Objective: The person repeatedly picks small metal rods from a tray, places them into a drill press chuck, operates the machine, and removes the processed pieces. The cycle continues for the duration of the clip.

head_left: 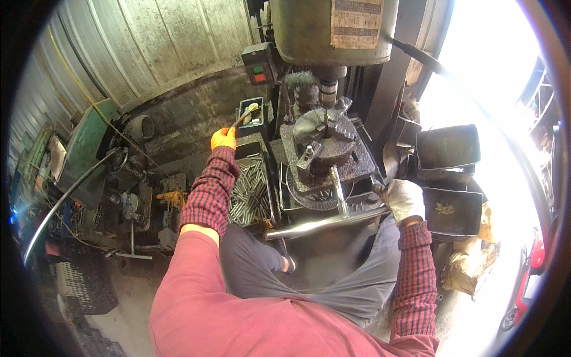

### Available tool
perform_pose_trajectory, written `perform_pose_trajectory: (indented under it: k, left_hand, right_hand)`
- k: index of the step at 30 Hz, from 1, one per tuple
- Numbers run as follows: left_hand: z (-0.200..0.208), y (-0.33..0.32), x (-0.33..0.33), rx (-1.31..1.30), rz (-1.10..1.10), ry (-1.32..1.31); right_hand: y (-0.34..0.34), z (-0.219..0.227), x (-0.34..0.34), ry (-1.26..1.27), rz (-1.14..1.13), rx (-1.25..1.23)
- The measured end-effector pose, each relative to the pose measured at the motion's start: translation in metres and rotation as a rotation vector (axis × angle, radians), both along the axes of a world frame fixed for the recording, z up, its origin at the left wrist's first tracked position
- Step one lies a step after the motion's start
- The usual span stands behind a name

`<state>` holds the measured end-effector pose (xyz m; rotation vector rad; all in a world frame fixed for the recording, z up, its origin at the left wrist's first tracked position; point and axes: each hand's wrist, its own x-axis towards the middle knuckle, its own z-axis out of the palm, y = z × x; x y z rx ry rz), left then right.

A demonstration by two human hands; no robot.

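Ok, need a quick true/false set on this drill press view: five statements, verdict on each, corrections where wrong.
1. The left hand grips a brush. True.
2. The right hand is bare. False: it is gloved.
3. Loose metal pins lie to the left of the drill press chuck. True.
4. On the switch box, the red button sits above the green button. False: green is above red.
5. The black bins stand at the person's left. False: they stand at the right.

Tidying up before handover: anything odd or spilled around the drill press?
Yes: loose metal shavings litter the press table, unswept. The left hand and right hand wear mismatched gloves, orange and whitish.
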<state>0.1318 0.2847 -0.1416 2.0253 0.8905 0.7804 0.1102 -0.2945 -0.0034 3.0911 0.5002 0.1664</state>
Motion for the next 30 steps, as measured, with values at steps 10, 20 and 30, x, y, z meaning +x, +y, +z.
perform_pose_trajectory:
  k: [10, 20, 30]
  left_hand:
    - [0.015, -0.033, 0.007, 0.114, 0.097, 0.049]
    - [-0.085, -0.013, -0.115, -0.130, 0.137, -0.030]
    - [-0.156, -0.033, -0.141, -0.226, 0.009, 0.391]
  right_hand:
    - [0.000, 0.006, -0.003, -0.028, 0.031, 0.031]
    - [-0.124, 0.060, -0.019, 0.177, 0.133, 1.978]
    - [-0.212, 0.167, -0.125, -0.602, 0.874, 2.142]
